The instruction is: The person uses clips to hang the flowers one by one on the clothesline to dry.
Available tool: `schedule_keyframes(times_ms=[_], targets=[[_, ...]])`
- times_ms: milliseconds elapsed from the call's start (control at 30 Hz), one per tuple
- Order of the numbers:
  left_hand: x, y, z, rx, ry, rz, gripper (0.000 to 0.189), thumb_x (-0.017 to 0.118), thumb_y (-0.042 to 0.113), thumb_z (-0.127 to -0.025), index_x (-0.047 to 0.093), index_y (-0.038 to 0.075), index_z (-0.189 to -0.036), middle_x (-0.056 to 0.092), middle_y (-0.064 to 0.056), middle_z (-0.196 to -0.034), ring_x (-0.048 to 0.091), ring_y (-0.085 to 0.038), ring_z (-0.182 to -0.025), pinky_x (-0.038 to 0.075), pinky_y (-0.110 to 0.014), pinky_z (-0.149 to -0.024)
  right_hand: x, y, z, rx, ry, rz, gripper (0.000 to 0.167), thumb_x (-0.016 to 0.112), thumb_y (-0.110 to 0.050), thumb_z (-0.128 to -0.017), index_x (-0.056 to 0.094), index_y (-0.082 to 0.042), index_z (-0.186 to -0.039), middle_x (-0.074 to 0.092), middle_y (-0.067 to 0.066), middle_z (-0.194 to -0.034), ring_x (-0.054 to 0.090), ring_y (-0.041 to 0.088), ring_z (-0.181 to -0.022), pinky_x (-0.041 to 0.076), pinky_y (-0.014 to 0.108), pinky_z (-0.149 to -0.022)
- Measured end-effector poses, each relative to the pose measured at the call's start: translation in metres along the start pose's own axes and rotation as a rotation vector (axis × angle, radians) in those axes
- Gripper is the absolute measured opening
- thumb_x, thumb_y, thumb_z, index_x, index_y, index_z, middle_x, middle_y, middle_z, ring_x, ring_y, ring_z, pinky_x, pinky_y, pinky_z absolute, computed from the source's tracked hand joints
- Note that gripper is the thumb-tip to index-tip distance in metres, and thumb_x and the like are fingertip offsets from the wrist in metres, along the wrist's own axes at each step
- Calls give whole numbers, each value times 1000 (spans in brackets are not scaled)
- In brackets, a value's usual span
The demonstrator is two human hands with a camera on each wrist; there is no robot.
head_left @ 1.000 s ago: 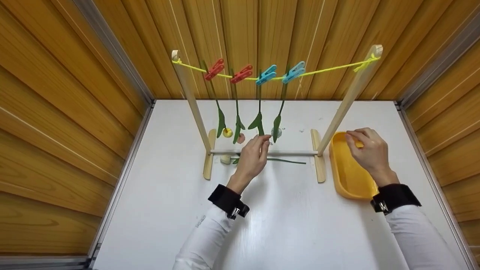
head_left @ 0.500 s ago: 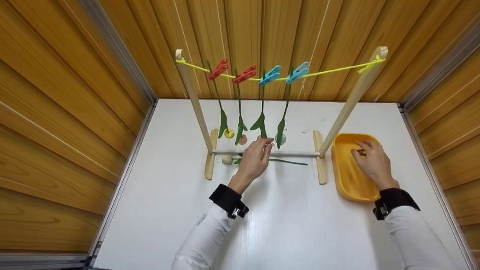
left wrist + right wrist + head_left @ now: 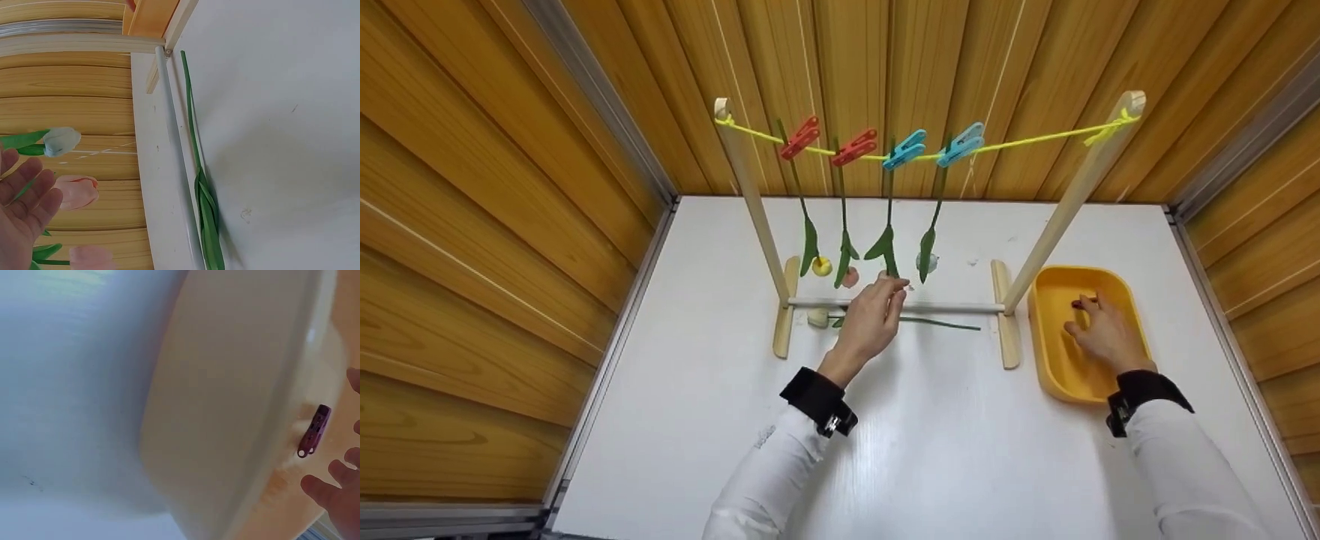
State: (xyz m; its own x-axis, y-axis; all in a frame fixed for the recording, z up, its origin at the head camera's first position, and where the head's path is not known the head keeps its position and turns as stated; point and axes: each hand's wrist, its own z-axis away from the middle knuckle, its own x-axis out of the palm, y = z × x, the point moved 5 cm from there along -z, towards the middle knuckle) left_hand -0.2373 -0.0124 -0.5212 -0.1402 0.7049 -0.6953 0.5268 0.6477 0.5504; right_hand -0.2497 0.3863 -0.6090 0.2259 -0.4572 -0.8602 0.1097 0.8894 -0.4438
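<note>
My left hand (image 3: pixel 872 311) is raised beside the third hanging tulip, its fingers loosely bent near the leaves (image 3: pixel 889 251). In the left wrist view those fingers overlap the stem side of a pink tulip (image 3: pixel 77 192); whether they touch it, I cannot tell. My right hand (image 3: pixel 1110 339) reaches down into a yellow basin (image 3: pixel 1050 371), fingers spread. Close to its fingertips, a dark red clothespin (image 3: pixel 315 431) lies in the basin, apart from the fingers in the right wrist view. Red clothespins (image 3: pixel 855 148) and blue clothespins (image 3: pixel 904 150) hold several tulips upside down on a yellow cord (image 3: pixel 1027 142).
Wooden posts (image 3: pixel 1065 206) carry the cord, joined low down by a white rod (image 3: pixel 949 307). A white tulip (image 3: pixel 818 319) lies on the table along the rod, partly behind my left arm. Wood-patterned panels (image 3: pixel 825 45) enclose the back and sides.
My right hand has lowered from above the basin's rim into it, and its fingers have spread from a closer pose. The left hand stays by the third tulip. The view shifts slightly.
</note>
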Motion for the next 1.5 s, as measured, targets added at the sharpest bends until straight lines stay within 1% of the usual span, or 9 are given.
schedule_keyframes(times_ms=[100,467,600,833,1067,1267,1367,1433,1500], targets=[[3,0,2,-1,-9,-4,25,48,20,-105,65,9,-118,71,-4,-110,68,-19,-92,54,-33,-80,4,4,-1,-9,-26,26,73,57,-29,-98,24,11,-151,7,41,-156,17,61,-139,18,69,-114],[4,-3,5,10,-1,-13,25,48,20,-105,65,10,-119,71,-4,-111,68,-19,-94,54,-33,-82,15,9,-7,24,-126,52,79,51,-35,-100,13,8,-154,0,41,-156,9,62,-141,11,70,-115],[4,-3,5,6,-14,-11,25,48,21,-105,65,9,-119,71,-4,-112,68,-19,-92,54,-32,-81,17,10,-6,19,-138,64,77,50,-33,-101,14,11,-153,-1,43,-155,5,62,-141,10,71,-115],[6,-4,6,-6,-24,-11,25,48,22,-105,65,11,-119,71,-3,-111,67,-18,-87,54,-32,-78,16,7,-2,-11,-82,121,72,52,-29,-99,24,15,-148,13,44,-152,18,63,-137,17,68,-115],[7,-5,8,-8,-21,-33,25,48,23,-105,65,11,-119,71,-3,-108,68,-19,-91,55,-34,-78,19,-4,1,0,-149,113,72,52,-33,-101,26,12,-150,16,41,-154,20,58,-141,16,66,-117],[7,-4,7,-22,-34,-22,27,47,24,-105,66,13,-121,70,-2,-100,66,-18,-86,53,-34,-75,21,-19,10,-63,-112,163,58,53,-27,-100,43,12,-142,34,38,-149,32,57,-136,25,64,-115],[8,-5,7,-27,-33,-28,27,47,24,-105,66,13,-121,70,-2,-101,66,-18,-87,53,-34,-76,19,-27,14,-77,-84,178,48,53,-24,-100,53,8,-136,50,34,-140,48,54,-127,37,63,-108],[8,-5,8,-26,-32,-31,26,48,23,-105,66,12,-120,70,-3,-104,67,-19,-89,54,-34,-77,17,-30,16,-68,-55,166,42,53,-22,-100,60,6,-130,66,31,-118,63,48,-103,52,57,-92],[9,-4,9,-21,-32,-30,26,48,23,-105,66,11,-120,70,-3,-106,68,-19,-90,54,-34,-78,13,-31,18,-60,-3,150,36,54,-20,-99,66,4,-122,70,25,-94,65,37,-77,55,45,-70]])
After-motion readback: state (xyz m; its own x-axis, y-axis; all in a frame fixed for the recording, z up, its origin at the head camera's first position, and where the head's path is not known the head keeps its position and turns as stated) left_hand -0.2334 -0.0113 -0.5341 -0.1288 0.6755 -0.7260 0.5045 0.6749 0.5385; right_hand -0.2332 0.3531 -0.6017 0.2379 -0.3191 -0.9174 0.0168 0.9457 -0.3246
